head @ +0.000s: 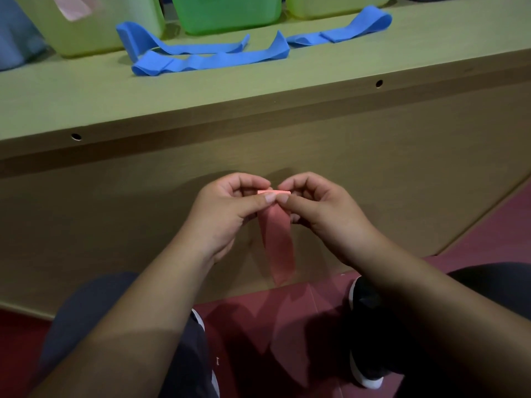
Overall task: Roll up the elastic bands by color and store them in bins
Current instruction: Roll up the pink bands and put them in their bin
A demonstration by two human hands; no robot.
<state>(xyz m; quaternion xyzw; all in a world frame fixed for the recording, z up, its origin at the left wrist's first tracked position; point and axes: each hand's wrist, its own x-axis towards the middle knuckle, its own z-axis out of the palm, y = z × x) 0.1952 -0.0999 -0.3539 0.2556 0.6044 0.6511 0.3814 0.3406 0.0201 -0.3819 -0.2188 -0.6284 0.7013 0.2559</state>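
Observation:
A pink elastic band (277,242) hangs in front of the wooden cabinet, its top end folded into a small roll. My left hand (227,208) and my right hand (313,208) pinch that roll from either side, thumbs meeting at its front. Up on the shelf lie three blue bands: one at the left (172,45), one in the middle (212,63) and one at the right (344,31). Behind them stand a yellow-green bin (94,30), a green bin (230,15) and another yellow-green bin (336,7).
The wooden shelf (258,90) has a front edge with two small holes. Below are a dark red floor (287,326), my knees and my black shoes (365,334). A blue-grey object (17,38) stands at the far left of the shelf.

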